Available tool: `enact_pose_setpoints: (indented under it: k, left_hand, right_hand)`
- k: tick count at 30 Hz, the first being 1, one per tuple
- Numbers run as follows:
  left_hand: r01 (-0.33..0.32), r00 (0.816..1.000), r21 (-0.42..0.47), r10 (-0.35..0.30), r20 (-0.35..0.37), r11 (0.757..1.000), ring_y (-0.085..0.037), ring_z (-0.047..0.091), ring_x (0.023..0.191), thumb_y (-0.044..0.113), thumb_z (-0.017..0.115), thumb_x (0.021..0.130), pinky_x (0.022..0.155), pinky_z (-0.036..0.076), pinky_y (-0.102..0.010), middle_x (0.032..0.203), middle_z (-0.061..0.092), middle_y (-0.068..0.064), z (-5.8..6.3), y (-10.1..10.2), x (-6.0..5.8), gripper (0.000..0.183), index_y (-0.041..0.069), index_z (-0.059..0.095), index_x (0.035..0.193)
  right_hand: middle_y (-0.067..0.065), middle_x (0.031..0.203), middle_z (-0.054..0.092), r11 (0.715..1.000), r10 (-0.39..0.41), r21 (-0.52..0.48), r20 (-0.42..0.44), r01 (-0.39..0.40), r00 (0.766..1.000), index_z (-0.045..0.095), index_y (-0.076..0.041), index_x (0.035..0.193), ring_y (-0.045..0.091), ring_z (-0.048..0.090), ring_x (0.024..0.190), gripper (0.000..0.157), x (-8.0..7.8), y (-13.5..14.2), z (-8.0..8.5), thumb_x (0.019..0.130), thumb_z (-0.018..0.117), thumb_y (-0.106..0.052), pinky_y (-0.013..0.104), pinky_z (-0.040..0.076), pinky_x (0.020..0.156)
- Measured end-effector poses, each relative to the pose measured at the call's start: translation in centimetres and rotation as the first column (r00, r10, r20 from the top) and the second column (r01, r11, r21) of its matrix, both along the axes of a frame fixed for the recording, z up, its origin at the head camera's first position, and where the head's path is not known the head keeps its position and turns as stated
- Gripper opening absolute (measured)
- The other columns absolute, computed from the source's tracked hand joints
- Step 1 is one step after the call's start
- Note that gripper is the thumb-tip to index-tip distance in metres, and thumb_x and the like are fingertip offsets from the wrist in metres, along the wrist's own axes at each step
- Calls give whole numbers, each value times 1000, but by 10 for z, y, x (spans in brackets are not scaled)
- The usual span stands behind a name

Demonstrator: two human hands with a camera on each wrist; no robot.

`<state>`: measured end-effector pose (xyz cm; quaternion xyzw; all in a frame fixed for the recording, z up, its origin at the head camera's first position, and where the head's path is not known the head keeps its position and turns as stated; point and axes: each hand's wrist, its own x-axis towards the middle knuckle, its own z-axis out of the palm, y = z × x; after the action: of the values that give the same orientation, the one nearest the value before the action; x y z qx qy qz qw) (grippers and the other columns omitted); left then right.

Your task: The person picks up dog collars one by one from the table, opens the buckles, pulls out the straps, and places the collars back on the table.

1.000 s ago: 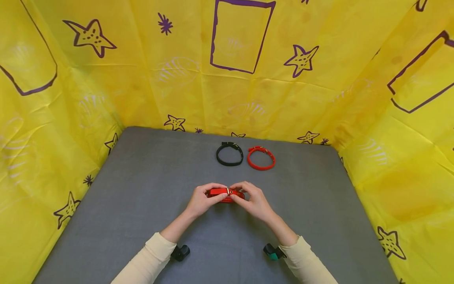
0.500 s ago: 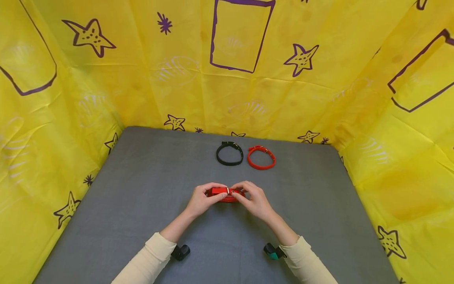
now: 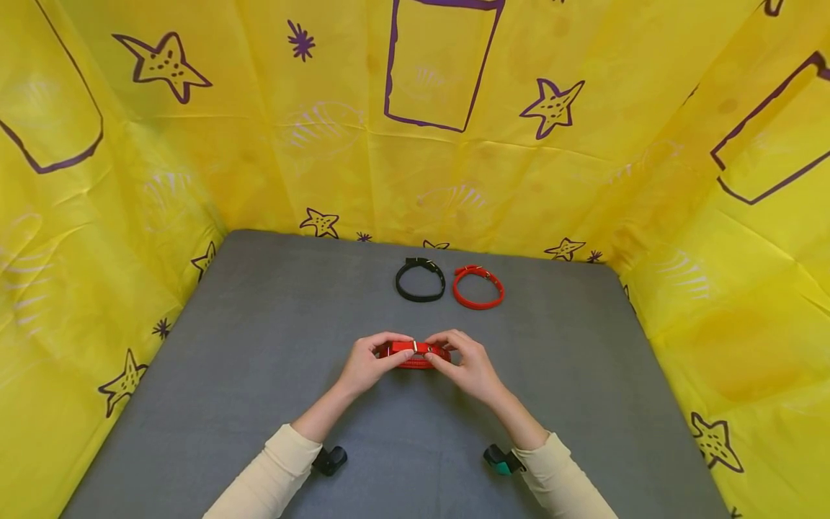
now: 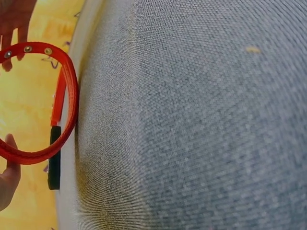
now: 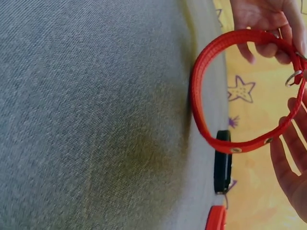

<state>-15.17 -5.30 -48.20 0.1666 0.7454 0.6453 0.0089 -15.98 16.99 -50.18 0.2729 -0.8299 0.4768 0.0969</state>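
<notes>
A red collar (image 3: pixel 415 363) with a metal buckle and eyelets stands on edge as a loop, its buckle side uppermost. My left hand (image 3: pixel 366 362) pinches the strap just left of the buckle, between thumb and fingers. On the other side, my right hand (image 3: pixel 463 365) pinches the strap near an eyelet. The right wrist view shows a metal ring hanging inside the loop (image 5: pixel 199 91) by the fingers. In the left wrist view, the lower curve of the collar (image 4: pixel 74 91) comes right down at the grey surface.
Behind the hands, a black collar (image 3: pixel 420 298) and another red collar (image 3: pixel 478 305) lie buckled on the grey tabletop (image 3: pixel 259 346). Yellow cloth (image 3: pixel 259 173) with purple starfish drawings rises at the back and both sides.
The buckle has shifted slightly left and the eyelet slightly right, so the gap between them has widened. My right hand has edged to the right. The other collars stay put.
</notes>
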Motion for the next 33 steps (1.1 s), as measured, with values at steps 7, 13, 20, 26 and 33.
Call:
enact_pose_setpoints:
  k: [7, 13, 20, 26, 33]
  left_hand:
    - [23, 1000, 10, -23, -17, 1000, -16, 61, 73, 6, 76, 84, 62, 51, -29, 96, 72, -17, 1, 3, 0, 22, -2, 73, 104]
    - [14, 1000, 4, -14, -17, 1000, -14, 61, 74, 7, 76, 85, 63, 52, -31, 96, 72, -16, 0, 2, 1, 22, -1, 73, 104]
    - [-9, 1000, 22, 9, -23, 1000, -18, 58, 67, 5, 75, 84, 58, 49, -25, 92, 72, -12, -2, 1, 1, 21, -2, 73, 104]
    - [-16, 1000, 25, 16, -7, 1000, -20, 57, 68, 5, 76, 84, 59, 48, -25, 92, 72, -10, -3, -1, 1, 21, -1, 73, 104]
    - [-18, 1000, 19, 18, -8, 1000, -28, 56, 68, 5, 75, 85, 58, 46, -23, 92, 72, -13, 0, -2, 1, 20, -1, 73, 104]
  right_hand:
    - [-1, 90, 66, 1000, -8, 11, -59, 8, 998, 70, -12, 103, 21, 56, 77, 24, -1, -7, 2, 81, 80, -8, 37, 48, 63]
    - [-9, 90, 64, 999, -13, 32, -41, 15, 999, 70, -17, 102, 14, 54, 77, 19, 1, -5, 4, 84, 78, -15, 35, 49, 64]
    - [-7, 92, 66, 999, -17, 38, -42, 18, 999, 70, -15, 103, 11, 55, 81, 18, 1, -1, 3, 86, 77, -17, 31, 51, 70]
    - [-8, 93, 65, 998, -25, 57, -29, 27, 999, 70, -16, 103, 9, 55, 81, 19, 0, 3, 2, 86, 77, -18, 29, 51, 70]
    - [-9, 93, 65, 999, -25, 42, -37, 27, 999, 69, -17, 103, 9, 55, 82, 20, -1, 5, 1, 85, 77, -16, 30, 52, 72]
